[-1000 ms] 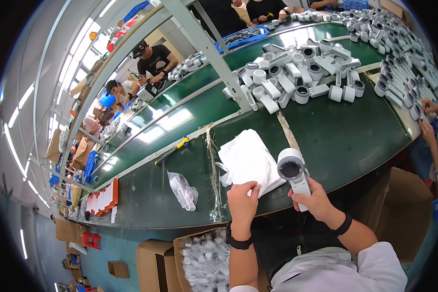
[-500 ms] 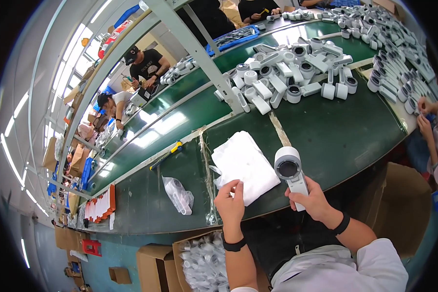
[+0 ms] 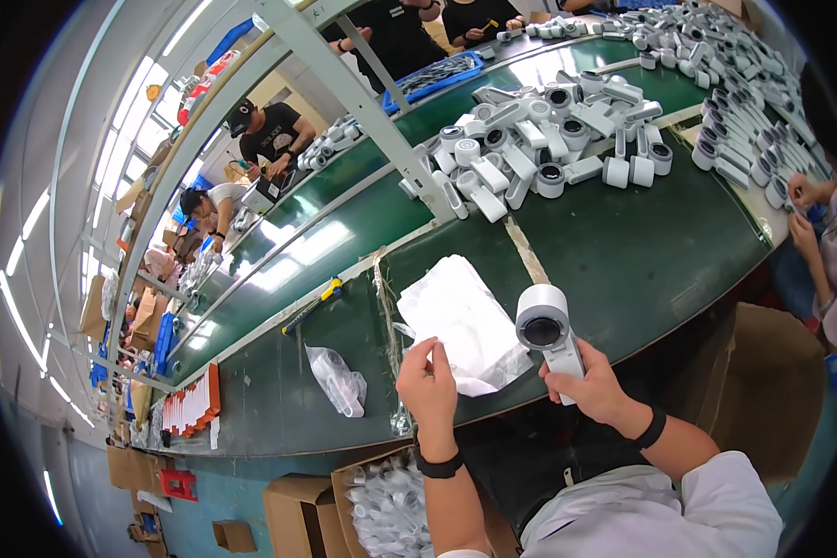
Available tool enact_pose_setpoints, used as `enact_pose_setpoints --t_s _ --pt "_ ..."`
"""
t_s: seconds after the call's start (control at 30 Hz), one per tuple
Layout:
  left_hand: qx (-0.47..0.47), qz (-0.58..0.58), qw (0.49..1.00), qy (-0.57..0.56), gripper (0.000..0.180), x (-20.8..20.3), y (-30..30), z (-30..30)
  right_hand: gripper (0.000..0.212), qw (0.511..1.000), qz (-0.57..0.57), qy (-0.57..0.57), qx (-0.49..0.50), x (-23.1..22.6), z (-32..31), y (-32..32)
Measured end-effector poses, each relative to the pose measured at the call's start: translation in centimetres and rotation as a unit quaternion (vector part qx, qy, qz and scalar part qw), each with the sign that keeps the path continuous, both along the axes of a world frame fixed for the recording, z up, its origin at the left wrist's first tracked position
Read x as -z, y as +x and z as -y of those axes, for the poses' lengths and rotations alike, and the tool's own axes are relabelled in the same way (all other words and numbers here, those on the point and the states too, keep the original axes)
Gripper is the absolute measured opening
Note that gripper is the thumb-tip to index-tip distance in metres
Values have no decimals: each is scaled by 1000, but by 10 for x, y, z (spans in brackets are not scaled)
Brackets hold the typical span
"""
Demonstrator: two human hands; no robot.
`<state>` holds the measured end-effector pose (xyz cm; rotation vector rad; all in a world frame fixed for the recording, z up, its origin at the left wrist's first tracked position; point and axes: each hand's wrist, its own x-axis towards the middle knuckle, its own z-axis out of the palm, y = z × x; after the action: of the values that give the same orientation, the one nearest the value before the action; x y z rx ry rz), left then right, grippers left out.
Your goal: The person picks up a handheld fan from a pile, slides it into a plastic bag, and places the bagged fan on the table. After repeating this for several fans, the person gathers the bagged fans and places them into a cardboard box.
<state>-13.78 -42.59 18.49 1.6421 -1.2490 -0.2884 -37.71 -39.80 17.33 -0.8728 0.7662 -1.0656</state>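
Observation:
My right hand (image 3: pixel 593 383) grips the handle of a white handheld device (image 3: pixel 544 321), its round, dark-fronted head up and tilted above the table's near edge. My left hand (image 3: pixel 428 391) is closed, thumb and fingertips pinched together at the left edge of a stack of thin white plastic bags (image 3: pixel 460 316). What lies between those fingertips, if anything, is too small to make out. Left of the stack, one similar device in a clear bag (image 3: pixel 336 381) lies on the dark green tabletop (image 3: pixel 623 270).
A large heap of white devices (image 3: pixel 539 139) covers the table's far side; more (image 3: pixel 763 121) spread rightward beside a co-worker's hands (image 3: pixel 803 209). A yellow-handled tool (image 3: pixel 314 304) lies left. Below the edge stands a carton of bagged devices (image 3: pixel 391 502). A metal post (image 3: pixel 363 102) rises beyond.
My left hand has shifted slightly left along the bag stack, its fingertips still together. The device stays in my right hand, a little further left and lower in view.

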Motion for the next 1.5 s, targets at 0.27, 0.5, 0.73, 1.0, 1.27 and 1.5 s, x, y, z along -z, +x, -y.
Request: enact_pose_setpoints --t_s 0.27,0.5,0.73,1.0,1.27,1.5 --pt "98 89 991 -19 16 -13 18 -2 33 1000 5 2 -6 5 -2 -1" --pt "147 -54 987 24 15 -10 -25 -19 40 994 -52 -55 76 -5 -1 16" --pt "155 -193 969 24 14 6 -48 -24 41 981 -113 -94 123 15 21 30" --pt "124 -564 817 -13 11 6 -55 -21 31 973 -132 -131 139 9 21 26" --pt "101 -426 899 4 13 -4 -72 -15 47 995 -32 -62 -73 -26 0 -53" --pt "151 -396 902 75 15 -14 -74 -14 87 914 -285 -47 -286 -45 12 -64"
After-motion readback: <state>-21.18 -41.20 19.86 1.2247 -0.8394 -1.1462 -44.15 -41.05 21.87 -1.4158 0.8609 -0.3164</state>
